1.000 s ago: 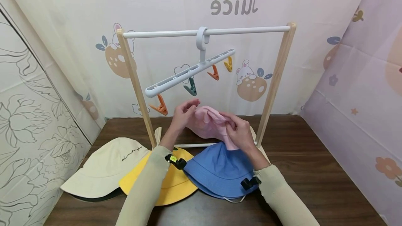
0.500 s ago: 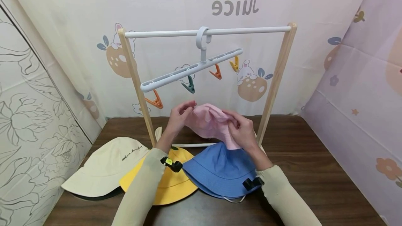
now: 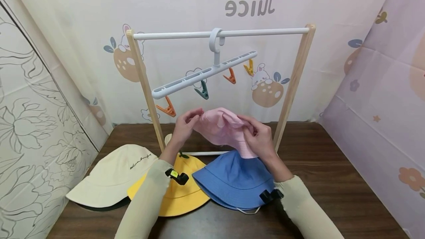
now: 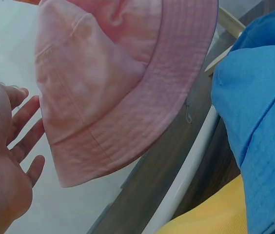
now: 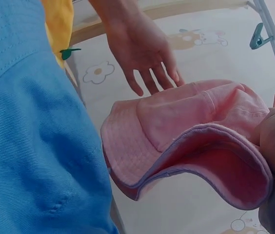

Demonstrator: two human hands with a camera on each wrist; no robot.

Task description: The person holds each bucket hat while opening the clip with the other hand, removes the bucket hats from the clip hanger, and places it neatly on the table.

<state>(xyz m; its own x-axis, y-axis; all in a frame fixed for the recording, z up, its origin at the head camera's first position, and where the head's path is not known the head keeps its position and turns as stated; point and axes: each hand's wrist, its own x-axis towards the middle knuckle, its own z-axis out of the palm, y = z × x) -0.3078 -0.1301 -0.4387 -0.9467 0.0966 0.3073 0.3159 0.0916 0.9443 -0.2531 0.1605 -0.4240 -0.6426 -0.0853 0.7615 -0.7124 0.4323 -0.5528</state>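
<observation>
A pink bucket hat (image 3: 221, 126) hangs in the air between my hands, below the hanger. My right hand (image 3: 260, 137) grips it at the right side, with the brim curling near that hand in the right wrist view. On the other side, my left hand (image 3: 186, 126) has its fingers spread and loosely bent, fingertips at the crown. In the left wrist view those fingers (image 4: 24, 127) reach the hat's edge; contact is hard to tell. A blue bucket hat (image 3: 235, 180) lies on the table under the pink one, beside a yellow hat (image 3: 186, 193).
A grey hanger (image 3: 202, 76) hangs from the white rod of a wooden rack (image 3: 300, 69). Orange (image 3: 167, 107), dark green (image 3: 202, 90), orange (image 3: 230, 76) and yellow clips (image 3: 249, 68) dangle from it. A cream hat (image 3: 114, 180) lies at the left of the table (image 3: 332, 180).
My left hand has shifted a little to the left, and the right hand slightly to the right. The pink hat looks a bit more spread. The hanger has swung slightly.
</observation>
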